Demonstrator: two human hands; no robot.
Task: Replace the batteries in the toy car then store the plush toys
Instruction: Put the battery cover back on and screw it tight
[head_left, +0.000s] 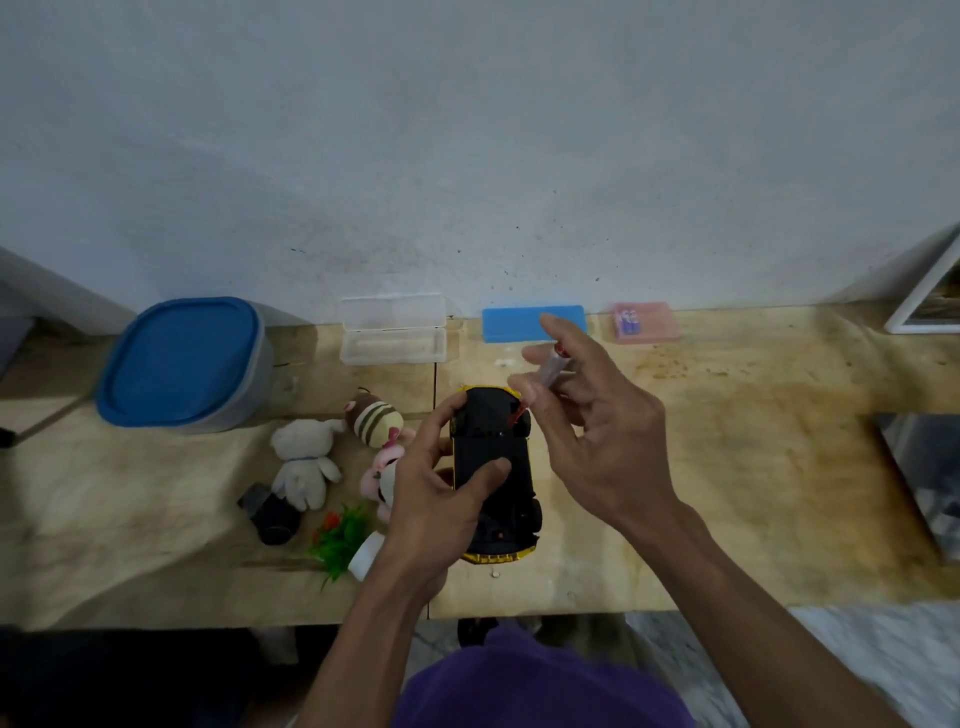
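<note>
A yellow toy car (511, 512) lies upside down on the wooden table (727, 467), its black underside facing up. My left hand (441, 499) grips the car from the left, thumb pressed on the underside. My right hand (587, 415) hovers above the car's far end and pinches a small screwdriver (551, 367) with a clear handle; its tip points down at the underside. Left of the car lie three plush toys: a white one (306, 462), a striped bee (371, 418) and a pink one (382, 470), partly hidden by my left hand.
A grey tub with a blue lid (182, 364) stands at the back left. Along the wall sit an open clear case (393, 335), a blue case (511, 325) and a pink case with batteries (644, 322). A black object (270, 514) and a small plastic plant (343, 535) lie front left.
</note>
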